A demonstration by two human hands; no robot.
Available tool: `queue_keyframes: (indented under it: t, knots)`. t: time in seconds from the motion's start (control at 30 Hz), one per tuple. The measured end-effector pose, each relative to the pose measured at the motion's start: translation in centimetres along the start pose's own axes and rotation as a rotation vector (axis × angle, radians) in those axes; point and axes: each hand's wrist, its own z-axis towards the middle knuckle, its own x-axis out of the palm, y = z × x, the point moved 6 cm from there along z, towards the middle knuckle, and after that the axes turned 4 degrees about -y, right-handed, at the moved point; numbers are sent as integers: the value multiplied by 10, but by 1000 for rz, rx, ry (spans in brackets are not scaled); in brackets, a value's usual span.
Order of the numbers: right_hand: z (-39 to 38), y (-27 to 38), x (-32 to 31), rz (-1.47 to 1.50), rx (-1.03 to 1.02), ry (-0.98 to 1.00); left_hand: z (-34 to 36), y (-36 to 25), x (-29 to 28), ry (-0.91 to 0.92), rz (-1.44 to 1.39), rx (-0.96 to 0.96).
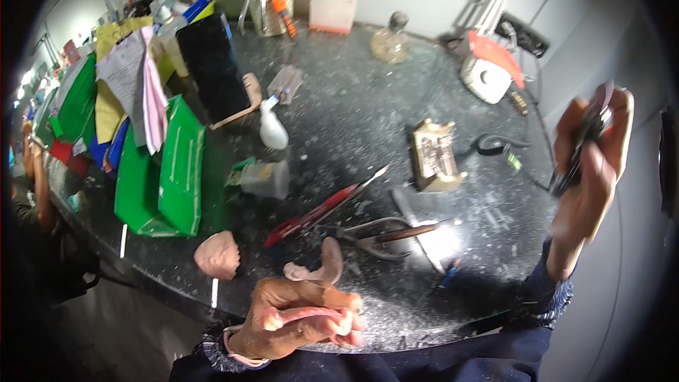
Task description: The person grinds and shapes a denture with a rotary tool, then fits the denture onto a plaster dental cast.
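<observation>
While a curved pink piece (309, 313) is gripped by the left hand (288, 334) at the tabletop's (346, 127) near edge, a dark tool (585, 147) is held by the right hand (598, 177); probably light and brittle, the piece is best supported at both ends.

The curved piece (305, 313) at six o'clock is pink; the tool (585, 145) at three, black. The counter (339, 99) is black, speckled white; the tray (181, 177) at nine, green.
</observation>
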Motion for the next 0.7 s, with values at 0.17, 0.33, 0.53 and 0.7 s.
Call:
queue_keyframes:
  t: [0.17, 0.33, 0.53, 0.7]
  knots:
    - [49, -24, -23, -549, -295, -229, -4, -1, -5, -207, 6, 3]
    - [40, -140, 9, -982, -88, 157, -5, 4, -11, -247, -146, -44]
    - [37, -227, 33, -895, -164, 348, 5, 2, -10, -227, -125, -17]
    - [36, -235, 44, -941, -122, 296, 3, 1, -9, -240, -99, -28]
